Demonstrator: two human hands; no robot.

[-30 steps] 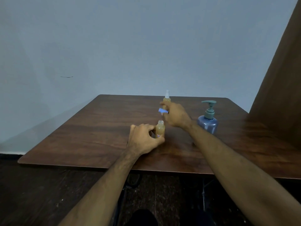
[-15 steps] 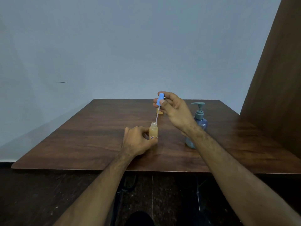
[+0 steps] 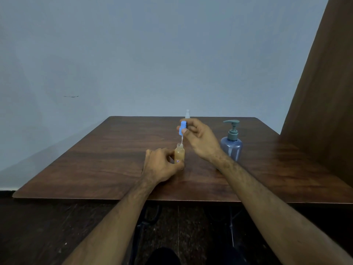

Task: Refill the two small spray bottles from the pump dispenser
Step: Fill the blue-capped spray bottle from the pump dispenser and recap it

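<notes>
A small amber spray bottle [image 3: 179, 154] stands upright and uncapped on the wooden table [image 3: 107, 157]. My left hand [image 3: 161, 165] grips its lower body. Just above it, my right hand [image 3: 198, 139] pinches the blue spray cap [image 3: 182, 127], and the cap's thin dip tube [image 3: 181, 139] reaches down to the bottle's open mouth. A second small spray bottle [image 3: 187, 114] stands farther back, mostly hidden behind my right hand; only its clear top shows. The blue-grey pump dispenser [image 3: 231, 142] stands to the right of my right wrist.
A brown wooden panel [image 3: 322, 88] rises at the table's right side. A plain pale wall stands behind the table. The dark floor and the table's metal legs [image 3: 231, 224] show below the near edge.
My right hand picked up the blue cap from the table and raised it over the bottle my left hand holds; its dip tube now meets the bottle's mouth.
</notes>
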